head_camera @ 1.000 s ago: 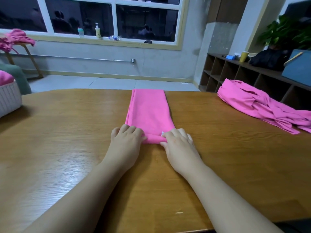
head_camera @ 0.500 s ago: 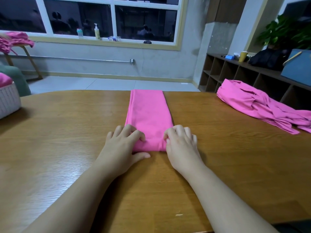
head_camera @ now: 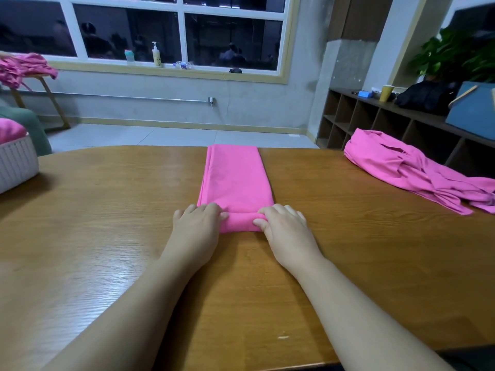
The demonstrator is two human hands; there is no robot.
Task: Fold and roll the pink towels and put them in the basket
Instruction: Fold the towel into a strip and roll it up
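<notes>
A pink towel (head_camera: 235, 178), folded into a long narrow strip, lies on the wooden table (head_camera: 107, 236) and runs away from me. Its near end is turned over into a small roll. My left hand (head_camera: 197, 226) grips the left end of that roll, fingers curled over it. My right hand (head_camera: 284, 226) grips the right end, thumb and fingers pinching the cloth. A white woven basket (head_camera: 16, 167) stands at the table's far left edge, with pink cloth showing inside it.
A loose heap of pink towels (head_camera: 417, 170) lies at the table's right side. Behind it stands a dark cubby shelf (head_camera: 375, 121). More pink cloth (head_camera: 24, 65) hangs on a wooden stand at the far left by the window.
The near end of the towel has been rolled a further turn away from me. Both hands moved forward with it and curled over the roll.
</notes>
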